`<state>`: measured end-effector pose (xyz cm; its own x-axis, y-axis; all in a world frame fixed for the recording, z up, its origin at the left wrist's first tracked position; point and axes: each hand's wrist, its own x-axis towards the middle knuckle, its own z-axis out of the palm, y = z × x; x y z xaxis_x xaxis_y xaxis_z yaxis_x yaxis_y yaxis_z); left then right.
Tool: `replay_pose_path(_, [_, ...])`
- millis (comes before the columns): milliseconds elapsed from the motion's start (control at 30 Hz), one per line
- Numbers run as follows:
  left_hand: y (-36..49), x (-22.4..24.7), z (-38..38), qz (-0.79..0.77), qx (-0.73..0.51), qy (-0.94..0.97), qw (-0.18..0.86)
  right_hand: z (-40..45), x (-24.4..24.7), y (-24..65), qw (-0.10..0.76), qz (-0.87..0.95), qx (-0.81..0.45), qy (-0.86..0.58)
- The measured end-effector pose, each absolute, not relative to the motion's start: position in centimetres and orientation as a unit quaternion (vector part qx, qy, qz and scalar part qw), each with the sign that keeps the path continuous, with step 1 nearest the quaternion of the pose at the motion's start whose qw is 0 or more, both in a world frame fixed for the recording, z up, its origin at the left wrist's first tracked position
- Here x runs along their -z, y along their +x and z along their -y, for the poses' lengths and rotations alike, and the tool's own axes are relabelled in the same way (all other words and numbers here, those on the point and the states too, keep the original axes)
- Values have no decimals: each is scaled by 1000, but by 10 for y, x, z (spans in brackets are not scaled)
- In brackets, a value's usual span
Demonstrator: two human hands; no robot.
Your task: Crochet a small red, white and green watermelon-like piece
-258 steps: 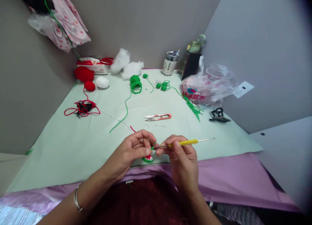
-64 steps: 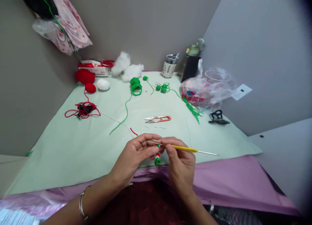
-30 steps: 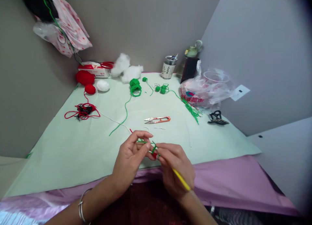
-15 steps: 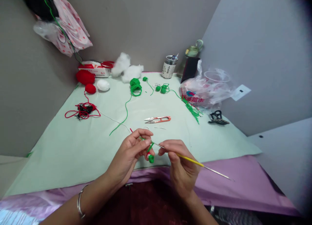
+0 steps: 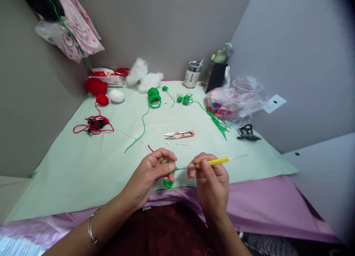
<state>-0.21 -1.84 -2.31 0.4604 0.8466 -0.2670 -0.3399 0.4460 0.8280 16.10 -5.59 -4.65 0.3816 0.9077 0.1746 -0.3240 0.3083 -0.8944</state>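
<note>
Between the thumb and fingers of my left hand [image 5: 151, 174] is a small crocheted piece [image 5: 168, 182] in green with red and white, hanging below the fingertips. Green yarn runs up over those fingers. My right hand [image 5: 212, 182] grips a crochet hook [image 5: 219, 161] by its yellow handle. The hook's thin metal tip points left and meets the green yarn at my left fingertips. Its other metal end sticks out to the right. Just beyond the hands lie orange-handled thread snips [image 5: 179, 135] and short bits of yarn.
Balls of red yarn [image 5: 96, 86], white yarn [image 5: 117, 96] and green yarn [image 5: 154, 97] stand toward the back, near white stuffing [image 5: 151, 82]. A tangle of red and black yarn [image 5: 95, 125] lies left. At right are a plastic bag [image 5: 233, 100] and a black claw clip [image 5: 249, 132].
My right hand has turned the hook from slanting down to the right to nearly level, its far end higher. The crocheted piece has shifted slightly left and down.
</note>
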Motion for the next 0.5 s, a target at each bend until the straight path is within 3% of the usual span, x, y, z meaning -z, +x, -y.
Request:
replay_pose_path(333, [-1,26,17,-312,-404,404,759,52,33,156,676,324,-557,-358])
replay_pose_path(500, [-4,16,5,-329,-394,453,728,34,6,180,702,360,-491,-370])
